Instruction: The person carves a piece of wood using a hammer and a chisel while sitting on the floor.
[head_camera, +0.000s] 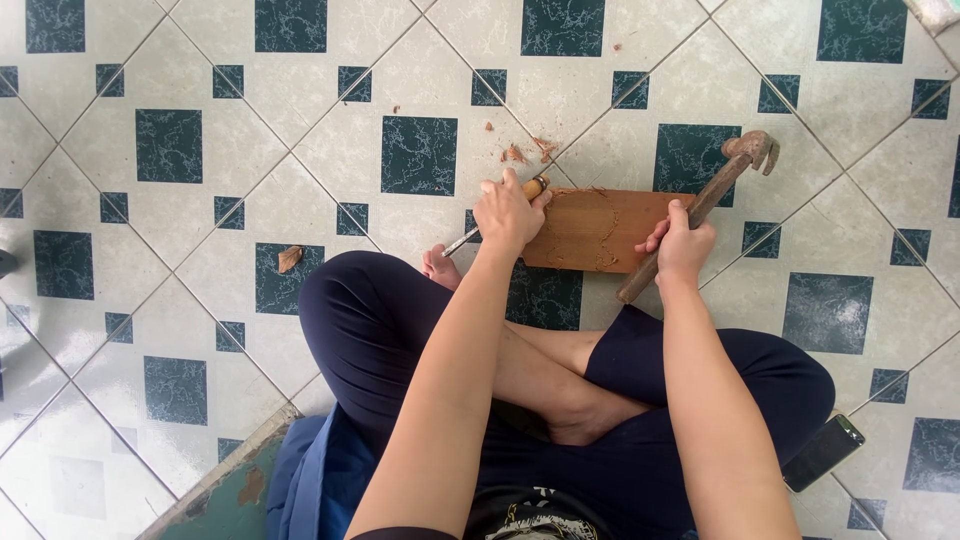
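Head view, only cam I've got: person sits cross-legged on a tiled floor (200, 250), wooden board (590, 228) lying flat in front of the knees, between the two hands.

Left hand (508, 212) is closed round a chisel (500, 215); wooden handle end pokes out beyond the knuckles, metal blade sticks out the near side of the fist toward the knee. Hand sits at the board's left end, touching or just over its edge, can't tell which. Right hand (684, 245) is fisted on the shaft of a claw hammer (700, 205), gripped low on the handle, head raised past the board's far right corner, well apart from the chisel.

Progress, my read: carving is underway, not done. Board surface shows a few shallow gouges and rough marks near its middle, most of the face looks uncut. Wood chips (525, 152) lie scattered on the floor just beyond the left hand, so some material is off already. How deep the cuts go I can't tell from up here.

Count: 1 board, 1 chisel, 1 hammer, 2 hands. Chips: small cluster, roughly half a dozen, too small to count exactly. 1 bigger wood scrap (289, 259) on the floor well left of the left hand. 1 phone (823, 452) lying by the right knee, outside the right arm.
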